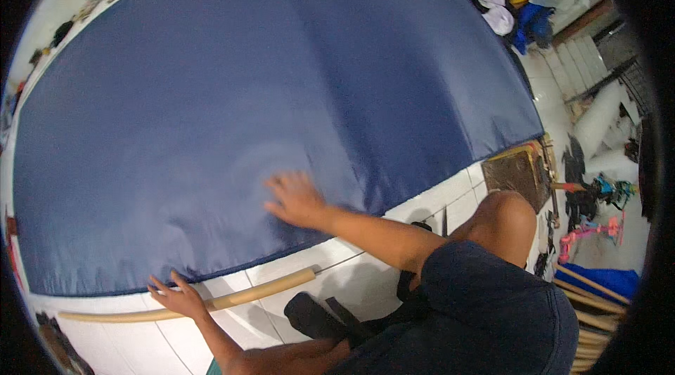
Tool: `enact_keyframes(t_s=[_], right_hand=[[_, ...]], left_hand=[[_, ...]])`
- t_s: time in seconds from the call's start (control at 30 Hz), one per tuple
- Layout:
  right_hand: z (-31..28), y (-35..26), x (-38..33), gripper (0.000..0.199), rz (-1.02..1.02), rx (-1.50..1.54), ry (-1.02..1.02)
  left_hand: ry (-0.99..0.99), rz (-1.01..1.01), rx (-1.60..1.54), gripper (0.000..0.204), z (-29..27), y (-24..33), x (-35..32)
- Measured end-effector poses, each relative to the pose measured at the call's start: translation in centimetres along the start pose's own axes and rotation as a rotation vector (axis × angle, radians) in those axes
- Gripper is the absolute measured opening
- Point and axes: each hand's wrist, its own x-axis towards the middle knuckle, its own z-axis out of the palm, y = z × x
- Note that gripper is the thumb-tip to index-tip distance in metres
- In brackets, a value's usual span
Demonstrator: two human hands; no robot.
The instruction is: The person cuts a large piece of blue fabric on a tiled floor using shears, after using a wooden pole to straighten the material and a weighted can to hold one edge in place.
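Head view: a large navy cloth (267, 93) lay spread flat on the white tiled floor (436, 202), covering most of it. The right hand (297, 199) rested open and flat on the cloth near its near edge, gripping nothing. The left hand (179, 297) rested open on a long wooden stick (246, 295) just outside that edge.

The cloth appeared light, limp and smooth, likely slippery; its hem seemed the best hold. Its long axis ran left to right, the stick lying roughly parallel.
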Motion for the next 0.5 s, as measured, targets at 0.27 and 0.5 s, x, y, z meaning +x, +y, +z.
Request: enact_keyframes(t_s=[0.27, 0.5], right_hand=[[-2.6, 12.4, 0.0, 0.081, 0.333, -0.323, 0.07], [-3.3, 12.6, 0.0, 0.084, 0.339, -0.177, 0.002]], left_hand=[[-0.303, 0.335, 0.164, 0.073, 4.2, 7.9, 1.1], [-0.215, 0.395, 0.22, 0.072, 5.8, 6.0, 0.6]])
